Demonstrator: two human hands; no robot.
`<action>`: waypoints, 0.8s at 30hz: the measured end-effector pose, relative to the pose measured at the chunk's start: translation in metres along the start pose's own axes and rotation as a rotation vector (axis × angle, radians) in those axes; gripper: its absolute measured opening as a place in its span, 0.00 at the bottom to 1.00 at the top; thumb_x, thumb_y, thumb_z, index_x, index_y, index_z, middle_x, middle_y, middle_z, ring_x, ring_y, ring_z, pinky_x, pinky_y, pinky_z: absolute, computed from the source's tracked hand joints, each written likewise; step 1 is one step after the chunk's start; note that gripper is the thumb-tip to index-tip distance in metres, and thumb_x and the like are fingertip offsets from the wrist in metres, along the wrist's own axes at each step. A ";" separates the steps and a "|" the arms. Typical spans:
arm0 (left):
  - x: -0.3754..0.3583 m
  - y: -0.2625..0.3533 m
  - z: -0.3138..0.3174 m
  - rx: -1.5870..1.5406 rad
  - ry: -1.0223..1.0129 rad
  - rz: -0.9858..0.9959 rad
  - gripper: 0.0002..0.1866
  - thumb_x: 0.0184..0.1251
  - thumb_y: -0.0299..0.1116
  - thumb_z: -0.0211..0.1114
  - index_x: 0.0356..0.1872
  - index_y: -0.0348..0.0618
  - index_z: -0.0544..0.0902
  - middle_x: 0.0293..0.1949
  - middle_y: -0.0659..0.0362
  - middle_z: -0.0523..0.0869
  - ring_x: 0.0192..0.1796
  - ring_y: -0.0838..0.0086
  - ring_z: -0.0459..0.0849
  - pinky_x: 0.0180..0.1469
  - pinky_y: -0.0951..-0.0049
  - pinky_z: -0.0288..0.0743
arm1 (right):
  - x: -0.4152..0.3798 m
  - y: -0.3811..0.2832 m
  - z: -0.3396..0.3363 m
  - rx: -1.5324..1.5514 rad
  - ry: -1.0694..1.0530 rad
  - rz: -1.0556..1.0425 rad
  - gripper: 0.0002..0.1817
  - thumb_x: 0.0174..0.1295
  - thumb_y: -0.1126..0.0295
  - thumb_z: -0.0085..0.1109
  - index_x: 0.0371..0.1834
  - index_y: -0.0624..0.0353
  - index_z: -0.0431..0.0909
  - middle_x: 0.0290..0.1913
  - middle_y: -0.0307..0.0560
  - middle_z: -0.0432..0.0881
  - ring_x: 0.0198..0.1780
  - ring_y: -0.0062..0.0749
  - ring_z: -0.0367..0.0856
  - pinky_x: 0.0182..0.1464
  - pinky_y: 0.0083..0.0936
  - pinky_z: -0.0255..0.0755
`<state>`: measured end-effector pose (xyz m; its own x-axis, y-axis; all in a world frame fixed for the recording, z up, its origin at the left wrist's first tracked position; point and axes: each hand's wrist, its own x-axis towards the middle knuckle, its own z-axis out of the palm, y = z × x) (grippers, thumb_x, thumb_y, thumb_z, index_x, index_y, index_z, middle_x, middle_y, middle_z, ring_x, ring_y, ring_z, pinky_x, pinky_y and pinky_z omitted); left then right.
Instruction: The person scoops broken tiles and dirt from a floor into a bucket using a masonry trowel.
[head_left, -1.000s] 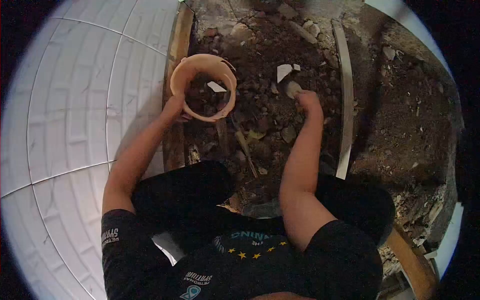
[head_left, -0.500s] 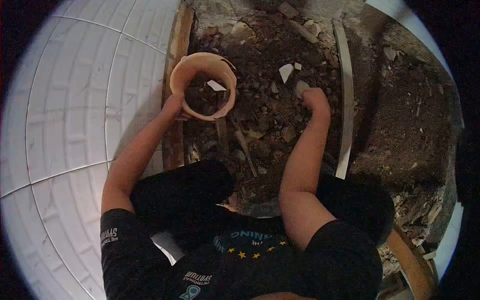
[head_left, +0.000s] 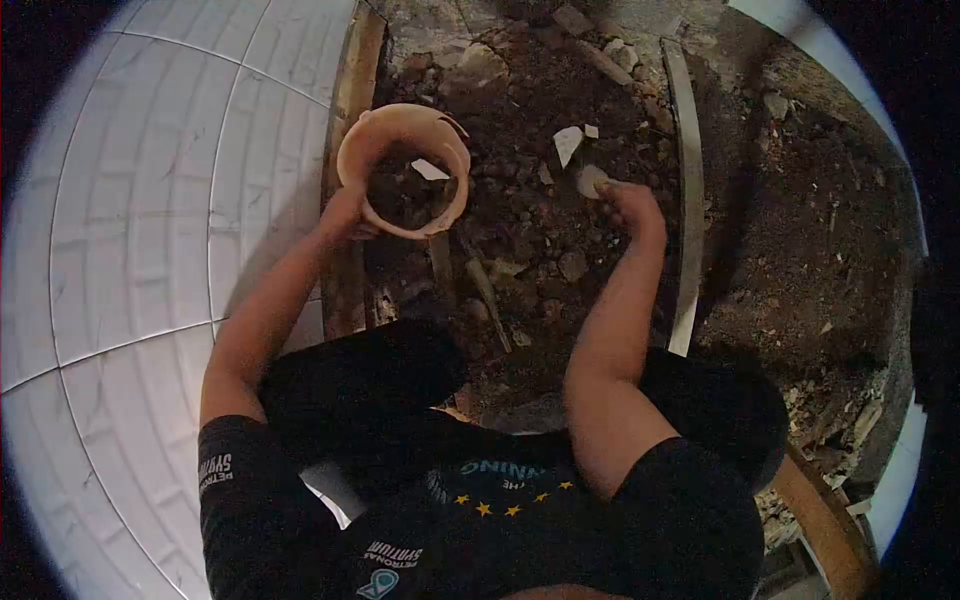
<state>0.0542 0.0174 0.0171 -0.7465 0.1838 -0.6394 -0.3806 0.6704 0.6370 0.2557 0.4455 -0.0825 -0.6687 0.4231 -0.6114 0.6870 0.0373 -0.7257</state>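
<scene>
Steady the round peach plastic bucket (head_left: 397,128) your left hand (head_left: 347,213) grips, your right hand (head_left: 635,207) pinching the pale roundish lump (head_left: 590,181).

Grips a jagged-rimmed peach container (head_left: 400,122) (with a white shard (head_left: 430,170) inside) in the left hand (head_left: 346,211); holds a pale piece (head_left: 590,181) in the right hand (head_left: 632,207) over dark rubble (head_left: 525,215).

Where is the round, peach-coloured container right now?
In the head view, the round container is left of centre, held at its near-left side by the left hand, close to the wooden board that edges the white tiles.
</scene>
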 end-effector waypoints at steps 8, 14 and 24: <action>-0.010 0.005 0.003 -0.007 -0.085 0.091 0.23 0.64 0.51 0.41 0.34 0.37 0.70 0.24 0.50 0.78 0.21 0.65 0.80 0.25 0.64 0.77 | 0.065 0.050 0.088 0.051 0.127 -0.036 0.20 0.54 0.60 0.57 0.46 0.60 0.76 0.31 0.48 0.79 0.25 0.29 0.74 0.26 0.29 0.67; -0.006 0.007 0.005 0.224 0.015 0.087 0.23 0.63 0.50 0.43 0.36 0.37 0.71 0.24 0.51 0.78 0.22 0.64 0.81 0.24 0.65 0.78 | 0.105 0.083 0.105 0.017 0.292 -0.215 0.23 0.57 0.57 0.55 0.52 0.59 0.73 0.31 0.48 0.79 0.24 0.28 0.74 0.25 0.29 0.67; -0.017 0.018 0.006 0.060 0.012 -0.011 0.24 0.64 0.51 0.41 0.37 0.36 0.71 0.26 0.50 0.79 0.23 0.63 0.81 0.25 0.64 0.78 | 0.011 0.023 0.073 0.526 0.141 -0.034 0.23 0.55 0.60 0.58 0.54 0.55 0.72 0.27 0.39 0.78 0.24 0.21 0.70 0.27 0.23 0.63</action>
<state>0.0629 0.0306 0.0367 -0.7488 0.1679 -0.6412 -0.3560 0.7142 0.6027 0.2434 0.3850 -0.1289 -0.6184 0.5482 -0.5631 0.4070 -0.3896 -0.8262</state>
